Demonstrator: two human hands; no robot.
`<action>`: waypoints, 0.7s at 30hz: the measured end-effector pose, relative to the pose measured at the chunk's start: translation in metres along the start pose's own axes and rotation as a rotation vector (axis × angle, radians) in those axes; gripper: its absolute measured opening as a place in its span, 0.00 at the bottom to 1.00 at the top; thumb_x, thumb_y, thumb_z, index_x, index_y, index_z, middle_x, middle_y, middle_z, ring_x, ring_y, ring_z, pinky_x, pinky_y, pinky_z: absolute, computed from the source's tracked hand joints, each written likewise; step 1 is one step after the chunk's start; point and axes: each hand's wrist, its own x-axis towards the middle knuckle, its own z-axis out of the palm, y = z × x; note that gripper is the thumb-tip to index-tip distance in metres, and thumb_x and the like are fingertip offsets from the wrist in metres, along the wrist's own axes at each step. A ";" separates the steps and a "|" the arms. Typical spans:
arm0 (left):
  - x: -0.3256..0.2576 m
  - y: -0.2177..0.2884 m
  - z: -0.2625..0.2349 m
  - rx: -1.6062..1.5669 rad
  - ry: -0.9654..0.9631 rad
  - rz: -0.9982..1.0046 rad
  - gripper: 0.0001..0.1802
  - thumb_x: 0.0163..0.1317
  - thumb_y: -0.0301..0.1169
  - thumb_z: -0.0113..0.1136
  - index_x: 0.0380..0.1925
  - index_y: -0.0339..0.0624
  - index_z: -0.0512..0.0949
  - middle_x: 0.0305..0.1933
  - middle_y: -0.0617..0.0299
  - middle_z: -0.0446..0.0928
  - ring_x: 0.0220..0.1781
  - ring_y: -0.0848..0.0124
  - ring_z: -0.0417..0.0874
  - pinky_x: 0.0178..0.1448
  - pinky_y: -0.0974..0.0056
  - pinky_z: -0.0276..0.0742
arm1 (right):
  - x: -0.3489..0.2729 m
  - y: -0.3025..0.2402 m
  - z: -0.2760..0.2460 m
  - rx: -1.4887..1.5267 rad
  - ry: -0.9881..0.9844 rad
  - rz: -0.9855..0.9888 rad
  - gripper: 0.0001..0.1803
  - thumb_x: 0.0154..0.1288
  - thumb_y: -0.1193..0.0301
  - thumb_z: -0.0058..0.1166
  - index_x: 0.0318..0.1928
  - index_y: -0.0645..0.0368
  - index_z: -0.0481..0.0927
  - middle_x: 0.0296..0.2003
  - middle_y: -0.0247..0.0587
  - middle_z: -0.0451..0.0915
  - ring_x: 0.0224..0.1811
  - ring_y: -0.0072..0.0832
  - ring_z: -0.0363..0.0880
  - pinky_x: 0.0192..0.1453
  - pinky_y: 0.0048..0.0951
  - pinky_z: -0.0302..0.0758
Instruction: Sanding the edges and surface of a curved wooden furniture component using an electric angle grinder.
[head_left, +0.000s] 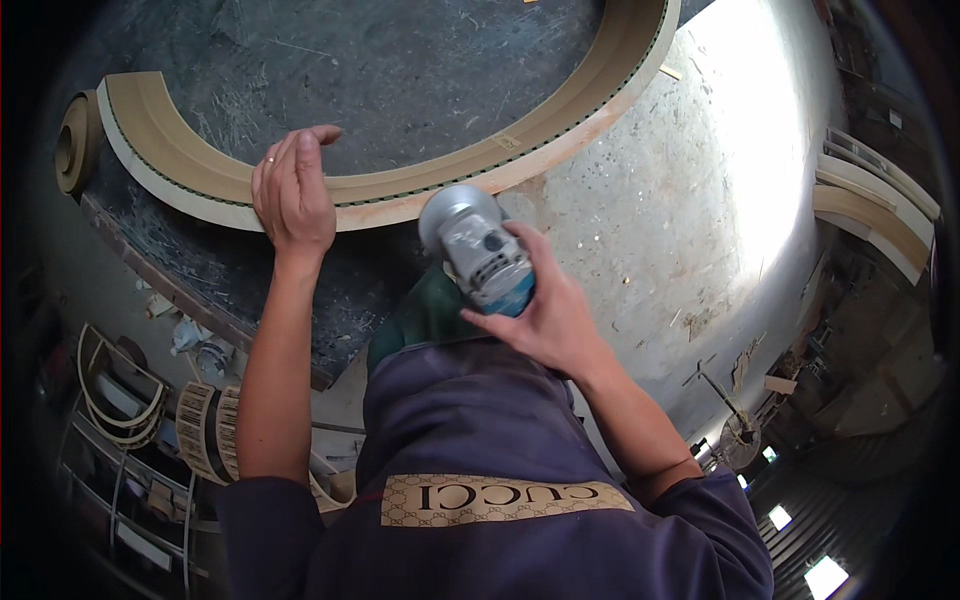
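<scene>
My left hand (pixel 293 190) lies flat over the near edge of a long curved wooden piece (pixel 420 185) that arcs across a dark scratched worktable (pixel 400 70). A ring shows on one finger. My right hand (pixel 545 310) grips a hand-held power tool (pixel 475 245) with a grey metal head and blue body. The tool's head sits just below the outer edge of the curved piece, to the right of my left hand. Whatever is under the tool's head is hidden.
A round wooden disc (pixel 72 145) sits at the left end of the curved piece. Curved slotted wood strips (pixel 205 430) and bent hoops (pixel 120 390) lie on racks lower left. More curved mouldings (pixel 880 210) stack at right on the dusty concrete floor (pixel 690 200).
</scene>
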 end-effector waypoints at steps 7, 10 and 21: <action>-0.001 -0.010 -0.001 -0.089 0.021 0.005 0.29 0.86 0.42 0.35 0.45 0.44 0.89 0.50 0.61 0.90 0.58 0.56 0.86 0.66 0.55 0.70 | 0.007 -0.019 0.025 -0.024 -0.149 -0.051 0.56 0.53 0.58 0.83 0.78 0.52 0.63 0.62 0.56 0.83 0.63 0.58 0.85 0.63 0.50 0.83; -0.001 -0.007 0.000 -0.052 0.019 0.007 0.29 0.86 0.42 0.35 0.45 0.45 0.89 0.50 0.62 0.90 0.58 0.57 0.86 0.66 0.55 0.71 | 0.004 -0.008 0.008 0.011 -0.006 0.014 0.55 0.52 0.59 0.84 0.77 0.52 0.64 0.61 0.57 0.84 0.64 0.58 0.85 0.65 0.50 0.81; -0.001 -0.003 -0.002 0.019 0.013 0.032 0.27 0.86 0.43 0.37 0.44 0.46 0.88 0.48 0.62 0.89 0.57 0.56 0.86 0.65 0.54 0.71 | 0.001 0.034 -0.028 0.219 0.270 0.154 0.57 0.54 0.62 0.86 0.77 0.62 0.62 0.64 0.50 0.79 0.67 0.36 0.80 0.71 0.39 0.77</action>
